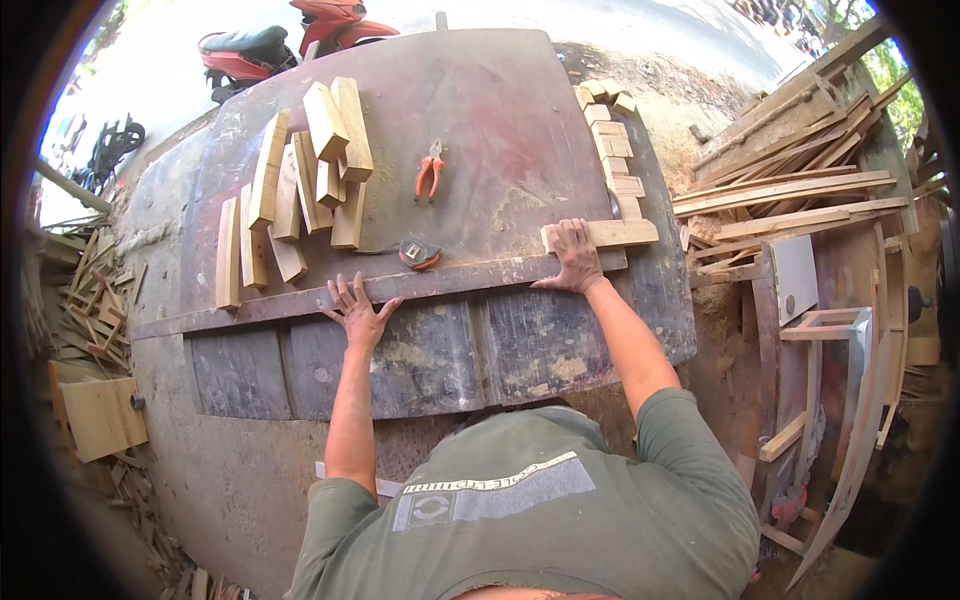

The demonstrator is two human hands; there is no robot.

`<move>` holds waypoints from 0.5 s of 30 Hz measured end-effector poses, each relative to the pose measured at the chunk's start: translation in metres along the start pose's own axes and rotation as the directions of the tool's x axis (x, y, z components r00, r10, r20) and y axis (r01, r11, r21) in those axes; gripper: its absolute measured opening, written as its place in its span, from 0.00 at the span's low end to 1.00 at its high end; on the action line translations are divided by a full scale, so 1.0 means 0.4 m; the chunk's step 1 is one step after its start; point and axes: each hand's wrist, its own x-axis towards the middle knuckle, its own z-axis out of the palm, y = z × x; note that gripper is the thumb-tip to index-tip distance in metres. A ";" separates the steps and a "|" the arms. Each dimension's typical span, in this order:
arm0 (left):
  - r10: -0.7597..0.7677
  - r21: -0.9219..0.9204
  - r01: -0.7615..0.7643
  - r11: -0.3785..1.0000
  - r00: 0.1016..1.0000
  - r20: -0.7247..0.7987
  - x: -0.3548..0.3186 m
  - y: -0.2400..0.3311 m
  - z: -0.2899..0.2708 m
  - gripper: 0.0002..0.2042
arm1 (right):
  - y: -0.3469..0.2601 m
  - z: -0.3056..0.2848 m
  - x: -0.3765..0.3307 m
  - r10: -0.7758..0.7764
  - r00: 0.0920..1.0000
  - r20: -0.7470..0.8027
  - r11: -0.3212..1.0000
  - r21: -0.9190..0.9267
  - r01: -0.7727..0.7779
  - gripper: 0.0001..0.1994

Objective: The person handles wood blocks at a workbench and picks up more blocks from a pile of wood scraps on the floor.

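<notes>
My left hand (358,314) lies with fingers spread on the front edge of a worn, dark tabletop (490,120), and nothing is in it. At the right front of the table, my right hand (574,258) grips the left end of a short wooden block (625,234); its fingers lie over the wood and its thumb points left. Between the hands, closer to my left, sits a tape measure (419,254) in black and orange. Farther back are pliers (430,172) with orange handles, their jaws pointing away from me.
Several wooden blocks (265,170) lie in a loose stack at the table's left. More blocks (612,145) form a row along the right edge. Planks (790,190) and a wooden frame (825,330) stand right of the table. Wood scraps (100,305) cover the left ground; a red motorbike (250,50) is behind.
</notes>
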 end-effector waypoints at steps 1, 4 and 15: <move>0.001 -0.003 0.000 1.000 1.000 0.018 0.011 0.009 -0.002 0.53 | 0.009 0.002 0.003 0.005 1.000 0.006 1.000 -0.005 -0.005 0.64; 0.009 -0.008 -0.009 1.000 0.999 0.046 0.054 0.025 -0.006 0.52 | 0.026 0.004 0.013 0.024 1.000 0.014 0.999 -0.023 -0.024 0.63; -0.065 0.049 0.056 0.997 0.977 0.204 0.112 0.080 -0.067 0.55 | 0.045 0.033 0.032 0.064 0.997 0.039 0.998 0.011 -0.065 0.63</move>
